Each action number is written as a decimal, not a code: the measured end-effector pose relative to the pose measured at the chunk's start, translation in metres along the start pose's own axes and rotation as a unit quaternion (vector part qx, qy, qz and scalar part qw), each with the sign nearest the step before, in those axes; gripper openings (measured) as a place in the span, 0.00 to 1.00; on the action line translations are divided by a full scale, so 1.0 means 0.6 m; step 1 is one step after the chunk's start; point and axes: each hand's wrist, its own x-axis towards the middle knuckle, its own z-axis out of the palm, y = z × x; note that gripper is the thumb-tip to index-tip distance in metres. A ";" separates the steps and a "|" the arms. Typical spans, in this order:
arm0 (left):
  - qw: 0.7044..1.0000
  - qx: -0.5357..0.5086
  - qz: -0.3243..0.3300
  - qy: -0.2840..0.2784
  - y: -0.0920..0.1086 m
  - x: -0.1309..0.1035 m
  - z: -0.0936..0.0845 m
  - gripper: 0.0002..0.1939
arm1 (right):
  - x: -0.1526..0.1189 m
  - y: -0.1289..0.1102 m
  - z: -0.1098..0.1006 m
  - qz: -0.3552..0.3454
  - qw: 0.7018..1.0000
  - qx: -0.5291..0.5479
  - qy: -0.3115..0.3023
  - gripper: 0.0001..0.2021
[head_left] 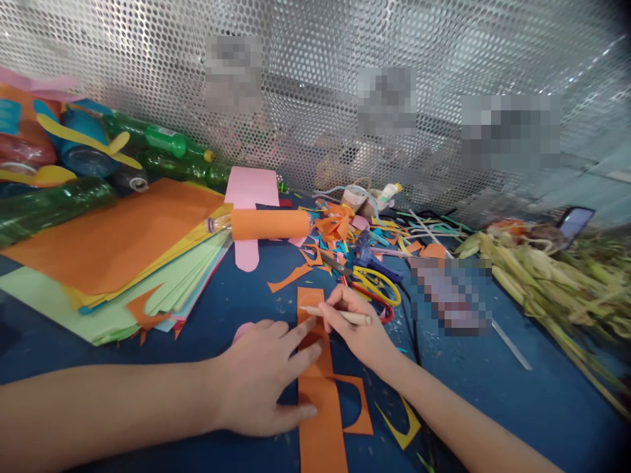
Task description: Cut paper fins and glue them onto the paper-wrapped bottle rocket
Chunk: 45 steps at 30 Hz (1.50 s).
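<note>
A long orange paper strip (320, 420) lies on the blue table in front of me. My left hand (269, 374) rests on it with spread fingers, palm down, holding nothing. My right hand (352, 322) is closed on a pale pen (352, 316), whose tip touches the strip near its far end, beside a faint curved line. An orange cut-out scrap (362, 407) touches the strip's right side. Part of a pink paper piece (243, 332) shows behind my left hand. Beyond the strip, a bottle wrapped in orange paper (270, 224) lies across a pink paper shape (252, 187).
Colored paper sheets (128, 236) and green bottles (162, 141) are at the left. Scissors with yellow handles (377, 282) lie by paper scraps (340, 226) beyond my right hand. Dry husks (532, 282) cover the right side. A perforated metal panel (315, 85) stands behind.
</note>
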 end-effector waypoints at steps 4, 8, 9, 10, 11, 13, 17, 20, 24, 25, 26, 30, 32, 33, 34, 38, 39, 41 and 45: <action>1.000 0.002 -0.001 -0.003 0.001 0.000 0.001 0.33 | -0.001 0.000 -0.001 0.000 1.000 -0.008 -0.004 0.10; 1.000 0.003 0.000 0.001 0.001 -0.001 0.002 0.33 | 0.000 0.002 -0.001 0.002 1.000 -0.010 -0.008 0.10; 1.000 0.002 0.000 0.002 0.001 -0.001 0.002 0.33 | 0.001 0.003 -0.001 0.002 1.000 -0.011 -0.010 0.10; 1.000 0.003 0.000 0.003 0.001 -0.002 0.002 0.33 | 0.001 0.002 -0.001 0.003 1.000 -0.012 -0.012 0.10; 1.000 0.004 -0.001 0.004 0.001 -0.002 0.003 0.33 | 0.001 0.002 -0.001 0.002 1.000 -0.011 -0.009 0.10; 1.000 0.006 -0.001 0.006 0.000 -0.003 0.003 0.33 | -0.001 0.000 -0.001 -0.005 1.000 -0.006 0.022 0.11; 1.000 0.003 0.002 0.008 0.000 -0.004 0.005 0.33 | -0.005 -0.001 -0.007 -0.006 0.990 0.006 0.142 0.09; 1.000 -0.004 0.002 0.002 -0.001 -0.004 0.004 0.34 | -0.005 0.005 -0.012 0.011 0.986 -0.005 0.164 0.10; 1.000 -0.006 0.003 -0.007 -0.002 -0.002 0.003 0.34 | -0.003 0.013 -0.014 0.004 0.982 -0.080 0.171 0.15; 1.000 -0.005 0.004 -0.009 -0.002 -0.002 0.002 0.34 | -0.003 0.014 -0.013 0.004 0.981 -0.088 0.172 0.15; 1.000 -0.003 0.005 -0.012 -0.001 -0.002 0.002 0.34 | -0.002 0.014 -0.013 0.007 0.981 -0.093 0.171 0.15; 1.000 0.002 0.004 -0.013 0.000 -0.002 -0.001 0.35 | -0.003 0.015 -0.012 0.020 0.981 -0.100 0.164 0.14; 1.000 0.004 0.005 -0.016 0.000 -0.001 -0.003 0.35 | -0.003 0.014 -0.012 0.019 0.981 -0.107 0.162 0.14; 1.000 0.005 0.005 -0.018 -0.001 -0.001 -0.004 0.35 | -0.003 0.014 -0.012 0.018 0.981 -0.110 0.161 0.14; 1.000 0.006 0.005 -0.021 -0.001 0.000 -0.005 0.35 | -0.002 0.013 -0.012 0.017 0.980 -0.114 0.159 0.14; 1.000 0.008 0.005 -0.018 -0.001 -0.001 -0.004 0.35 | 0.001 0.012 -0.012 0.009 0.980 -0.126 0.153 0.14; 1.000 0.008 0.006 -0.016 -0.001 -0.001 -0.003 0.35 | 0.001 0.013 -0.013 0.009 0.980 -0.127 0.153 0.14; 1.000 0.008 0.007 -0.012 -0.001 -0.002 -0.001 0.35 | 0.000 0.013 -0.014 0.009 0.981 -0.116 0.155 0.15; 1.000 0.004 0.004 -0.005 -0.001 -0.002 0.001 0.34 | -0.005 0.007 -0.012 -0.013 0.988 -0.053 0.146 0.14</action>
